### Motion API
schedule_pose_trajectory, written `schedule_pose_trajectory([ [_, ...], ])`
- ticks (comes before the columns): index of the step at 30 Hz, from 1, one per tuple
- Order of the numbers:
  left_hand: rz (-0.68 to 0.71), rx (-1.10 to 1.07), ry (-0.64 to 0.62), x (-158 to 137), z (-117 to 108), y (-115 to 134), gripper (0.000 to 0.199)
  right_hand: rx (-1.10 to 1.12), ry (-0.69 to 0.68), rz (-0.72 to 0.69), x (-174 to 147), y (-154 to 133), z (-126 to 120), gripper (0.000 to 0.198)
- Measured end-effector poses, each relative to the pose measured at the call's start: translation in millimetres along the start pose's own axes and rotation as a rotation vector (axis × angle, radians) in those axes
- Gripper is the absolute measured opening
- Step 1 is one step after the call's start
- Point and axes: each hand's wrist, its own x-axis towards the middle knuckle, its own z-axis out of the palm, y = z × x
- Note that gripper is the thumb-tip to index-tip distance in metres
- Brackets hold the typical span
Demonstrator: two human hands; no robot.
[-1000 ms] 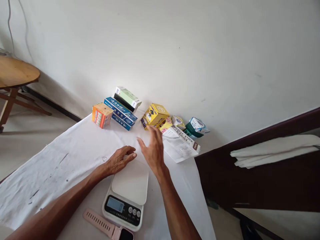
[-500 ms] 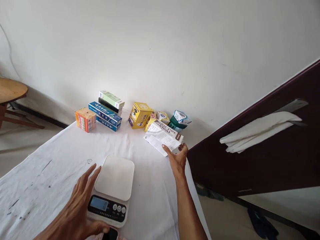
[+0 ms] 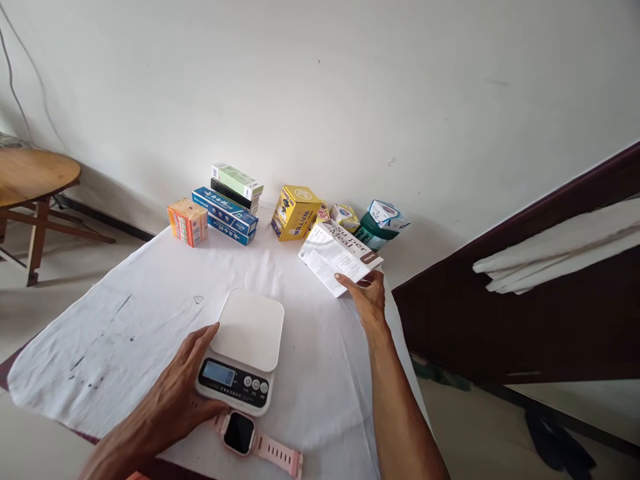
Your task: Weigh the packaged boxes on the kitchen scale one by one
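My right hand [image 3: 367, 293] grips the near right corner of a white "Su-per Meal" box [image 3: 335, 260], thumb on its printed face and fingers round the side. The box is tilted, and I cannot tell whether it touches the cloth. A white kitchen scale [image 3: 253, 327] with a lit display lies in front of me. Along its left edge, my left hand [image 3: 187, 380] rests with fingers stretched and thumb apart near the front edge. Just below that thumb is a pink-strapped smartwatch [image 3: 239, 432] with a dark screen.
Toward the wall stand an orange pack [image 3: 187, 223], blue boxes [image 3: 225, 213], a green-white box [image 3: 237, 179], a yellow box [image 3: 296, 213] and a green container [image 3: 375, 232]. A white cloth [image 3: 150, 320] covers the table. A wooden stool [image 3: 40, 177] is at left.
My left hand has drawn its fingers in against the scale's left edge. The view has shifted, bringing the whole smartwatch into sight. My right hand keeps its grip on the box.
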Motion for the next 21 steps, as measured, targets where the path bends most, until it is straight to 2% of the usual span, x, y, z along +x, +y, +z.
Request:
schedule_pose_trajectory([
  [3,0.011,0.006,-0.010,2.3,2.7,1.3,0.107,0.003,0.008,0.060,-7.2,-6.2,2.3,0.073],
  [9,0.072,-0.031,-0.057,20.8,14.4,7.0,0.115,0.079,-0.018,0.053,-39.4,-30.5,-7.1,0.074],
  [15,0.117,-0.048,-0.054,39.5,30.6,14.3,0.116,0.270,-0.230,-0.145,-80.1,-82.8,-26.8,0.078],
  [18,0.125,-0.070,-0.058,41.5,32.5,16.2,0.111,0.275,-0.331,-0.106,-99.7,-93.9,-28.5,0.071],
  [21,0.126,-0.084,-0.053,37.3,26.0,19.6,0.094,0.235,-0.385,-0.031,-112.3,-90.8,-26.1,0.066],
])
